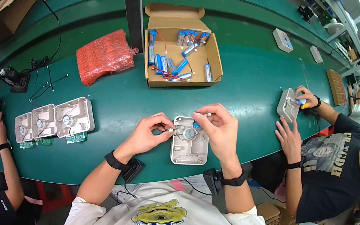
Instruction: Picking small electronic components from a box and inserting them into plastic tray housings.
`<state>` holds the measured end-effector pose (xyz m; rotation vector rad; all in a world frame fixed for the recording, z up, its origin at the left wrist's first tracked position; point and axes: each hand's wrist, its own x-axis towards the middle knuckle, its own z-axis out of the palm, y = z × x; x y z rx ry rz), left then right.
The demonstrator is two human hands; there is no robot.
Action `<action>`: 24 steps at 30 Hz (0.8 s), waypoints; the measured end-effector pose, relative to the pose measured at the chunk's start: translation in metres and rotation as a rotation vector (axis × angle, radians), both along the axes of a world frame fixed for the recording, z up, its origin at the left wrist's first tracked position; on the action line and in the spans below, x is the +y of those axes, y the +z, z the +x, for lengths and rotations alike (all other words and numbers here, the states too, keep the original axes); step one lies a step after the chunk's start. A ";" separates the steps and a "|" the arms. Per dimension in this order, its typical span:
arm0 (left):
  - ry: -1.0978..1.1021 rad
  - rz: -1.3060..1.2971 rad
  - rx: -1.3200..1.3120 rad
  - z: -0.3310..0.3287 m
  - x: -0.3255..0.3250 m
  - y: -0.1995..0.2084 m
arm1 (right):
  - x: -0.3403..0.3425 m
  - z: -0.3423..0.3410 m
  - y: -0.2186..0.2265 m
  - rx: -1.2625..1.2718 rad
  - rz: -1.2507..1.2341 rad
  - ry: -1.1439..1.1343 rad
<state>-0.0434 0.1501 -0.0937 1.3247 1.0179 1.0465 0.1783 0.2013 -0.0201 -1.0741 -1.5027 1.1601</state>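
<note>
A light grey plastic housing [191, 155] lies open-side up on the table in front of me. Inside its upper part sits a round speaker-like disc [189, 134] with thin wires around it. At the housing's left edge my left hand [150, 132] is closed, pinching a thin dark wire [170, 130] with a small light end. Over the housing's upper right corner, my right hand [219, 128] pinches something small with a pale end. A blue piece [196, 125] shows below those fingertips; whether it belongs to the held thing I cannot tell.
Ahead stands an open cardboard box [184, 58] of blue batteries, beside a red bubble-wrap package [105, 57]. Three housings [74, 115] with green circuit boards [77, 138] line up at left. A co-worker at right handles another housing [288, 105]; another person's arm [10, 172] reaches in at left.
</note>
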 end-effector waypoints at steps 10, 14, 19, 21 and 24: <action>0.030 0.018 -0.024 0.000 0.002 -0.002 | 0.005 -0.015 0.003 0.299 -0.290 0.129; 0.019 0.016 -0.003 -0.002 -0.001 -0.003 | 0.005 -0.021 0.000 0.429 -0.344 0.140; -0.003 -0.001 0.012 -0.001 -0.001 -0.001 | 0.001 -0.016 -0.009 0.416 -0.378 0.143; 0.001 0.002 0.016 -0.001 -0.001 -0.001 | -0.001 -0.016 -0.006 0.385 -0.370 0.120; 0.003 0.008 0.022 -0.001 0.001 -0.001 | -0.002 -0.016 0.000 0.379 -0.359 0.096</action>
